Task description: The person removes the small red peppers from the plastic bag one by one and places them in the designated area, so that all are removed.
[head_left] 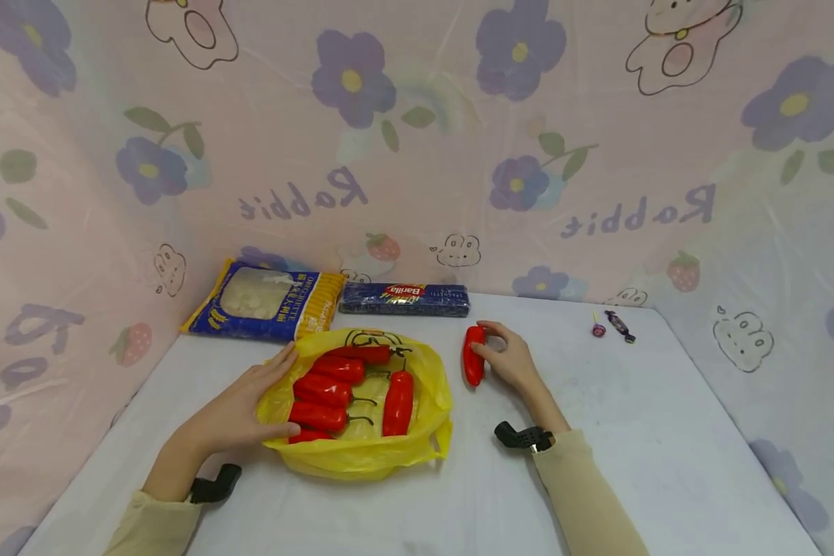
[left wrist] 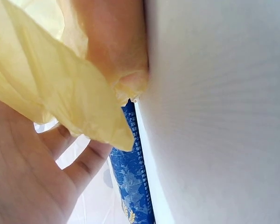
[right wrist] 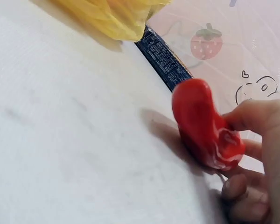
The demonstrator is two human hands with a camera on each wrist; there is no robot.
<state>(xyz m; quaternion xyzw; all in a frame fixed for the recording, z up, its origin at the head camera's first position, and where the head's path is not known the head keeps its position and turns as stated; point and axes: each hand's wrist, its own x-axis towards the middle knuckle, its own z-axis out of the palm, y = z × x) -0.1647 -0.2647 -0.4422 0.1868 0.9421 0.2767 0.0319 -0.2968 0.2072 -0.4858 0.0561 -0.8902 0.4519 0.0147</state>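
In the head view a yellow plastic bag point(head_left: 361, 459) lies with its mouth spread, and several red peppers point(head_left: 327, 390) with thin dark stems show inside. My left hand point(head_left: 232, 409) rests against the bag's left side, thumb and fingers spread well apart; the thumb tip reaches over the rim beside a pepper. Yellow film point(left wrist: 46, 70) crosses in front of that hand in the left wrist view and hides part of it. To the right of the bag, my right hand point(head_left: 510, 359) grips a single red pepper point(head_left: 472, 359) between thumb and fingers, close over the white table.
Behind the bag are a blue and yellow orecchiette pack point(head_left: 264, 301) and a dark blue Barilla spaghetti pack point(head_left: 405, 300). A small lollipop point(head_left: 599, 330) and a dark wrapped candy point(head_left: 620, 327) lie at the far right. Patterned cloth walls point(head_left: 417, 154) enclose the white table point(head_left: 632, 432).
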